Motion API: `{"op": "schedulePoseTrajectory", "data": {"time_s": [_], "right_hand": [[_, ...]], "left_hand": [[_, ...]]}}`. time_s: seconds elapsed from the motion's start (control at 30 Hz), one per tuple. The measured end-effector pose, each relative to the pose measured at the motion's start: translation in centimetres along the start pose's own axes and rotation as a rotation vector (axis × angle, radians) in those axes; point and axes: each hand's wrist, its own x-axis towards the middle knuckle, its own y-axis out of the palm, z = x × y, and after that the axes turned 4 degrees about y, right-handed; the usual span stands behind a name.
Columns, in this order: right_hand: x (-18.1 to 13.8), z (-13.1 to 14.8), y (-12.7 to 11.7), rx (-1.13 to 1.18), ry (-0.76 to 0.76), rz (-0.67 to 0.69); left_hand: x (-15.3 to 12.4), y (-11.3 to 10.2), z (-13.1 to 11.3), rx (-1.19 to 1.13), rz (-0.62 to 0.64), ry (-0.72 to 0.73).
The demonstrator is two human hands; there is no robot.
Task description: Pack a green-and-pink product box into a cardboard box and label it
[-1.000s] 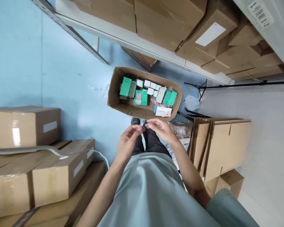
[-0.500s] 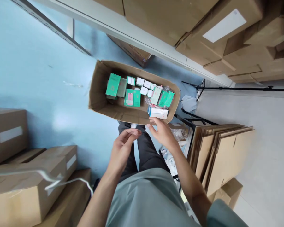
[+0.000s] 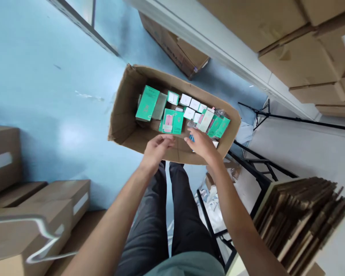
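Observation:
An open cardboard box [image 3: 123, 115] lies on the blue floor in front of my legs. It holds several green and white small cartons, among them a large green carton [image 3: 147, 102] at the left and a green-and-pink one [image 3: 169, 120] in the middle. My left hand [image 3: 156, 147] hovers over the box's near wall with curled fingers and nothing seen in it. My right hand [image 3: 201, 143] reaches into the box, fingers on a white-and-blue carton [image 3: 192, 137] that it mostly hides.
Shelving loaded with big brown cartons [image 3: 293, 57] runs along the top right. Stacked sealed boxes [image 3: 31, 214] stand at my left. Flattened cardboard sheets [image 3: 307, 222] lean at the right beside a black metal frame [image 3: 247, 168]. Another box [image 3: 175, 50] sits under the shelf.
Both hands moved forward from in front of my body to the box. My right hand went down onto the white-and-blue carton; the view tipped further down and closer.

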Motion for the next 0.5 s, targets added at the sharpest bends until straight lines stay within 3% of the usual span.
{"op": "schedulePoseTrajectory", "data": {"time_s": [0.3, 0.4, 0.5], "right_hand": [[22.9, -2.3, 8.8, -0.238, -0.186, -0.128], [29.8, -3.5, 11.3, -0.313, -0.239, -0.177], [35.1, -4.1, 13.4, -0.388, -0.244, -0.211]], "left_hand": [[21.8, 0.0, 5.9, 0.079, -0.083, -0.075], [27.1, -0.1, 7.4, 0.056, -0.095, -0.045], [30.5, -0.1, 9.0, -0.005, -0.094, -0.039]]}}
